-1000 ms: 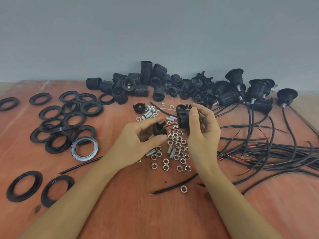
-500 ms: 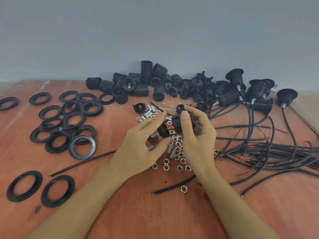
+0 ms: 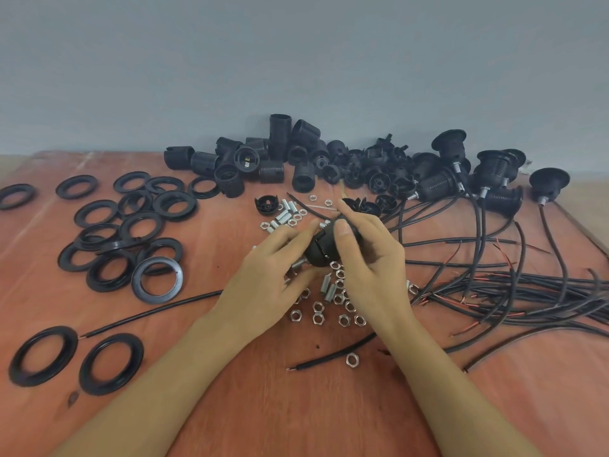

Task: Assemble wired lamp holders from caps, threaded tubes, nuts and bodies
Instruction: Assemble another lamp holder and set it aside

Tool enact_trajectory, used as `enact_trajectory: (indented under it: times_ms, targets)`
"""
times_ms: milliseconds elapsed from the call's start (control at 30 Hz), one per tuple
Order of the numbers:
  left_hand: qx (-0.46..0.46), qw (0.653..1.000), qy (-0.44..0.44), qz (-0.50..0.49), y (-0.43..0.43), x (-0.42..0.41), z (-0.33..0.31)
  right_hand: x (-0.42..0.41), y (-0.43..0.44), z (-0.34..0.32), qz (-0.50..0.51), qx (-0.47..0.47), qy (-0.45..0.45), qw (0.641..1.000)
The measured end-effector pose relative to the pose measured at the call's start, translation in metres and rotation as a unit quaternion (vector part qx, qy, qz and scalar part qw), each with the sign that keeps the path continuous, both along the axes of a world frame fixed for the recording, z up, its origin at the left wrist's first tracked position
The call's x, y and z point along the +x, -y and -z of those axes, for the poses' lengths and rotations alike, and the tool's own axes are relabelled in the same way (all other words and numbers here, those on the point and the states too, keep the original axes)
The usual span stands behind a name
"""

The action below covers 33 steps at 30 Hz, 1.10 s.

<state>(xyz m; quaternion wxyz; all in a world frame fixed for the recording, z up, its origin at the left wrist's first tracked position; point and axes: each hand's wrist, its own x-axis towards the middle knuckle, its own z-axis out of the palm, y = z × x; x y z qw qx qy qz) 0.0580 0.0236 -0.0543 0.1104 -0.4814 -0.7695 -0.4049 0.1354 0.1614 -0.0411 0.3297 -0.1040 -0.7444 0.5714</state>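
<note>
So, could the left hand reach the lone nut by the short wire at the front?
Probably, once freed: the nut lies bare on the table, but the left hand now grips the black lamp part.

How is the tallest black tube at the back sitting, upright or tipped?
Upright: the tube stands on end by the wall, its round rim on top.

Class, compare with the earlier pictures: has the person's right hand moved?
Yes. The right hand has shifted left, nearer the loose upturned black plastic cap, meeting the left hand on one black plastic lamp holder.
</note>
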Motion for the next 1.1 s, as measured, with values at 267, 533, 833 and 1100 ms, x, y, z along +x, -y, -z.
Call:
enact_trajectory:
  times_ms: [267, 533, 833, 1100]
  targets:
    - [0.031, 0.999, 0.042, 0.016, 0.002, -0.005, -0.006, 0.001, -0.014, -0.007, -0.042, -0.120, 0.006, 0.992]
    - [0.018, 0.999, 0.035, 0.017, 0.003, -0.006, -0.010, -0.001, -0.008, -0.005, -0.017, -0.125, -0.026, 0.992]
    - [0.005, 0.999, 0.030, 0.022, 0.005, -0.007, -0.012, -0.001, -0.005, -0.001, 0.014, -0.050, -0.031, 0.998]
    - [-0.002, 0.993, 0.099, 0.058, 0.004, -0.005, -0.015, 0.000, -0.007, -0.008, 0.023, -0.088, 0.016, 0.996]
